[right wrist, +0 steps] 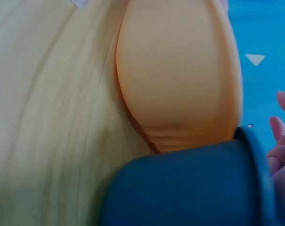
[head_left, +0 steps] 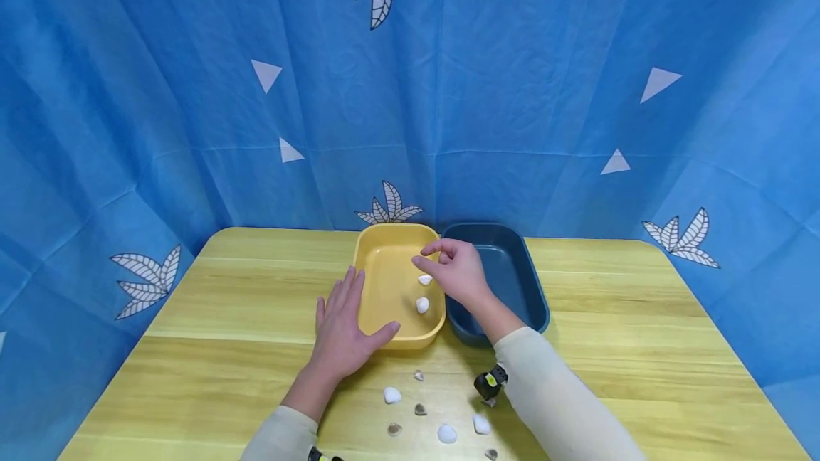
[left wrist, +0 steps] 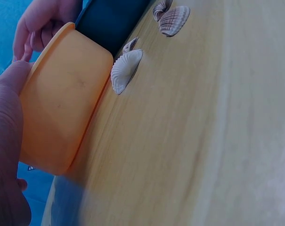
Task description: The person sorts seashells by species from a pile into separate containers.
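My left hand (head_left: 346, 336) rests against the near left side of a yellow bin (head_left: 369, 226), its fingers straight and its thumb over the front rim. In the left wrist view that thumb (left wrist: 12, 77) touches the bin's edge. My right hand (head_left: 458, 272) hovers over the bin's right side, thumb and index finger apart with nothing seen between them. Below it, one white shell (head_left: 425, 279) and another white shell (head_left: 422, 305) are inside the bin. The right wrist view shows the right hand's fingers (right wrist: 281, 153) bent beyond the dark blue bin's rim.
The dark blue bin (head_left: 537, 283) stands against the yellow bin's right side. Several shells lie on the wooden table (head_left: 211, 368) in front, among them a white shell (head_left: 392, 395), a brown shell (head_left: 420, 410) and another white shell (head_left: 447, 434). A blue curtain (head_left: 512, 91) hangs behind.
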`<state>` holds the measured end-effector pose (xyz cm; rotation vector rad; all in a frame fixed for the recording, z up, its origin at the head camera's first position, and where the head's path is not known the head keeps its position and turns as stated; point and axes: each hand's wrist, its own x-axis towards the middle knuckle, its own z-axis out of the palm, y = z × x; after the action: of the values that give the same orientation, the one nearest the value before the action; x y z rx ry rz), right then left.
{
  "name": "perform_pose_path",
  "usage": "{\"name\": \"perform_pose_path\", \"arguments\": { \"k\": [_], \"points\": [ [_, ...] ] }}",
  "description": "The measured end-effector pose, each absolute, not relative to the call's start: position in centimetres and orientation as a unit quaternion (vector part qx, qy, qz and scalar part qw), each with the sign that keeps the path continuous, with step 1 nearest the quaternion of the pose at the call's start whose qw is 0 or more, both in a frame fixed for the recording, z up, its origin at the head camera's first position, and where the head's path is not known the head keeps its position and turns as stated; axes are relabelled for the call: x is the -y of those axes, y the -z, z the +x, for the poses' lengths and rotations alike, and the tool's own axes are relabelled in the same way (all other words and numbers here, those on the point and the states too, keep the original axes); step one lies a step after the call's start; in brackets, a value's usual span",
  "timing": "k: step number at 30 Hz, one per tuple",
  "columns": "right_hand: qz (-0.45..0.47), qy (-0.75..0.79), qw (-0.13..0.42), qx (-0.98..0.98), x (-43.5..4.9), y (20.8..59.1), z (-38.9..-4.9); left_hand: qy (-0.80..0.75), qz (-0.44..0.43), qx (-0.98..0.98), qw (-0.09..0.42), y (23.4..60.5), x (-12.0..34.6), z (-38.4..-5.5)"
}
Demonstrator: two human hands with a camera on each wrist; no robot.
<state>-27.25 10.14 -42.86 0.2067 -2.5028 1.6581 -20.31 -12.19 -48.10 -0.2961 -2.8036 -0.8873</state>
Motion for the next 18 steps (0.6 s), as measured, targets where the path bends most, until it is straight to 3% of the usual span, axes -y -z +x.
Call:
{"name": "perform_pose_path", "arguments": {
  "k": [18],
  "points": [
    [0.126,-0.586,0.068,0.797,-10.6,41.0,-21.5,0.295,-0.101,0.946,0.092,47.8,12.0,-20.2]
  ]
}}
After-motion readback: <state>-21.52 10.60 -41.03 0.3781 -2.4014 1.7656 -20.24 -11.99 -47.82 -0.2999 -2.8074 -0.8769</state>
